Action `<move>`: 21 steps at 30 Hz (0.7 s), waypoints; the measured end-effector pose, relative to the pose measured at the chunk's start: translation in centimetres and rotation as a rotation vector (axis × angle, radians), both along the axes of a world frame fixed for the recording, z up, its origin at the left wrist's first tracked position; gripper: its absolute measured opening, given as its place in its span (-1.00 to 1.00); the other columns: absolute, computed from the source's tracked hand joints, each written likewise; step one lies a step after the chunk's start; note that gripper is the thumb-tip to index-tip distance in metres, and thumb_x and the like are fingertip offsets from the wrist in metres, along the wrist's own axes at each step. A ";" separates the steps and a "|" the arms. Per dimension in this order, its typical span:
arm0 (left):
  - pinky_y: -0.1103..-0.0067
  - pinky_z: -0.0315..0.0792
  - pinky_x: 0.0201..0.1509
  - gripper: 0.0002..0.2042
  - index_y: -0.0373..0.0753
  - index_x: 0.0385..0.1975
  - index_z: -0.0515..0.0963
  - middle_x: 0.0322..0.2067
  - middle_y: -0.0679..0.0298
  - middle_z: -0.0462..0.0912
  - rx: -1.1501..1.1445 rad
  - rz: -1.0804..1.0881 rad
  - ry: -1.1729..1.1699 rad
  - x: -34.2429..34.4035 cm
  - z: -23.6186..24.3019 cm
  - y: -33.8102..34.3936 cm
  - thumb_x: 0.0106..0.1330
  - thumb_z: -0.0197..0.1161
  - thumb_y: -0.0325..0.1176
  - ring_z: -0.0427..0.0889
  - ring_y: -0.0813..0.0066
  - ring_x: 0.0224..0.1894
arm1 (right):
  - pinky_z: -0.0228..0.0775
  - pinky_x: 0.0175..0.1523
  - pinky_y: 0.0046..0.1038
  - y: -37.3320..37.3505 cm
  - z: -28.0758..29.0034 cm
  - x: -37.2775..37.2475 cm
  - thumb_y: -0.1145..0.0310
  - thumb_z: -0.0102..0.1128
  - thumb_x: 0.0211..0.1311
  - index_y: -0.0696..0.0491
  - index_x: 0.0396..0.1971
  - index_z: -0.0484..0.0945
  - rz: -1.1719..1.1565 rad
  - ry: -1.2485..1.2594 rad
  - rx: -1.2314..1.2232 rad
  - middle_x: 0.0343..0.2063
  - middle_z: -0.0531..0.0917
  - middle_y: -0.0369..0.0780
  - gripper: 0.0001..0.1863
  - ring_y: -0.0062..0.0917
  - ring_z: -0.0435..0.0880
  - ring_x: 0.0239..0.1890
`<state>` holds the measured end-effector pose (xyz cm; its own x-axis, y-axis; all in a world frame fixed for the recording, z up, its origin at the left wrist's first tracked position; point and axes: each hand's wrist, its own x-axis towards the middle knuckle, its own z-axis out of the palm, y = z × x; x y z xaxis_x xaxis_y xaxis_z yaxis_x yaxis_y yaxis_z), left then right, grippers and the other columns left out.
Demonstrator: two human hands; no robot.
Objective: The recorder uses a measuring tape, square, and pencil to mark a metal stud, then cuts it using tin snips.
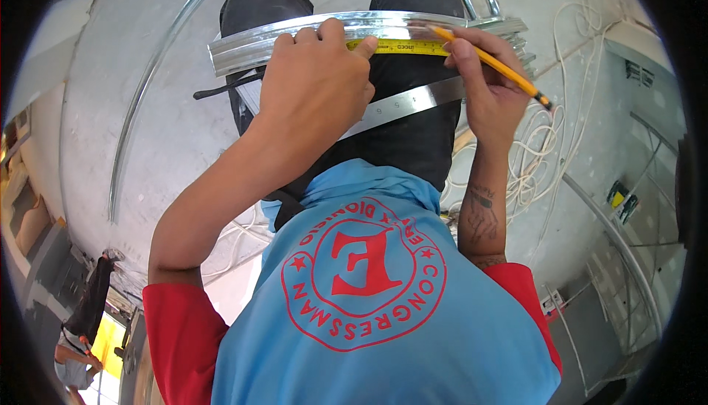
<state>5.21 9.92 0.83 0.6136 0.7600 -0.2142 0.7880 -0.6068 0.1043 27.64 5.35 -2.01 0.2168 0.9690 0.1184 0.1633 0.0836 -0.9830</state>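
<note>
Shiny metal channels (243, 50) lie across my thighs. My left hand (313, 73) grips them, fingers over the far side. Its thumb rests on a yellow tape measure blade (409, 47) that runs along the near side of the metal. In my right hand (487, 81) is a yellow pencil (509, 72), its tip at the top of the channel and its dark end pointing right. The right fingers are also close to the tape's right end. A flat steel ruler (413, 103) slants across my lap; its left part is hidden behind my left hand.
A long curved metal strip (144, 84) lies on the grey floor at left. Loops of white cable (535, 147) spread at right, beside metal offcuts (493, 5). Farther right is a metal bar (619, 239). Another person (74, 361) is at the far lower left.
</note>
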 end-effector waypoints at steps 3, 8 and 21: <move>0.25 0.60 0.04 -0.57 0.05 0.28 0.64 -0.04 0.04 0.65 0.019 -0.005 -0.003 0.0 0.0 -0.1 0.41 0.24 -0.19 0.73 0.17 -0.11 | 0.64 -0.06 -0.60 0.4 -0.9 -0.7 0.44 0.36 0.43 0.17 0.05 0.72 0.001 -0.075 -0.021 -0.14 0.78 -0.17 -0.74 -0.60 0.76 -0.19; 0.26 0.60 0.02 -0.57 0.05 0.29 0.64 -0.05 0.04 0.66 0.028 -0.013 0.021 0.1 0.0 -0.1 0.41 0.25 -0.18 0.73 0.18 -0.11 | 0.65 -0.05 -0.59 0.2 -2.0 -0.6 0.44 0.35 0.42 0.20 0.03 0.72 0.060 0.046 -0.056 -0.15 0.79 -0.16 -0.74 -0.59 0.78 -0.17; 0.35 0.63 -0.08 -0.59 0.04 0.28 0.66 -0.05 0.01 0.69 0.049 -0.035 0.027 0.1 0.0 0.1 0.45 0.24 -0.18 0.74 0.24 -0.16 | 0.64 -0.08 -0.57 0.6 -3.9 -0.1 0.43 0.34 0.35 0.14 -0.11 0.79 0.045 -0.158 0.041 -0.19 0.81 -0.20 -0.81 -0.57 0.79 -0.16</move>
